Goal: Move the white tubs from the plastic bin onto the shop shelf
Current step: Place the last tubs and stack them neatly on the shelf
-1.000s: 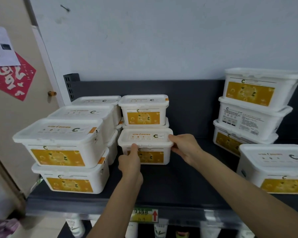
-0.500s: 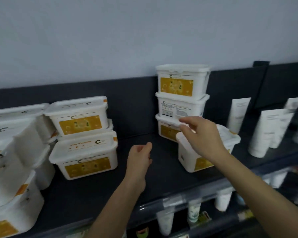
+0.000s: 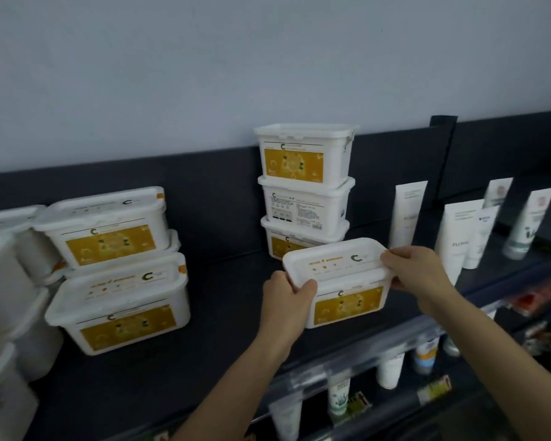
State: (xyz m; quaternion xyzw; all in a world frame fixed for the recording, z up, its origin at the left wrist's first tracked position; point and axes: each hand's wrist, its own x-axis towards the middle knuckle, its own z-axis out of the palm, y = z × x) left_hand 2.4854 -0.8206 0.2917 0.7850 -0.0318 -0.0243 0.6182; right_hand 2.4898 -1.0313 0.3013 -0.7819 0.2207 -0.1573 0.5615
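White plastic tub with a yellow front label [image 3: 337, 281], rectangular and lidded, sits on the dark grey shop shelf [image 3: 229, 281], gripped at both ends. The left hand [image 3: 285, 291] curls its fingers over the lid's left corner; the right hand [image 3: 417, 272] clasps the right end, thumb on top. A green letter C is printed on lid and label; the smaller print is too blurred to read. Just behind this tub stands a stack of three matching tubs [image 3: 304, 192], the middle one showing a white panel of small text. Well to its left lie two more stacked tubs [image 3: 115, 265], with others cut off at the frame edge. To its right stand white squeeze tubes [image 3: 458, 237], lettering starting "FLO". All lids are closed, contents hidden.
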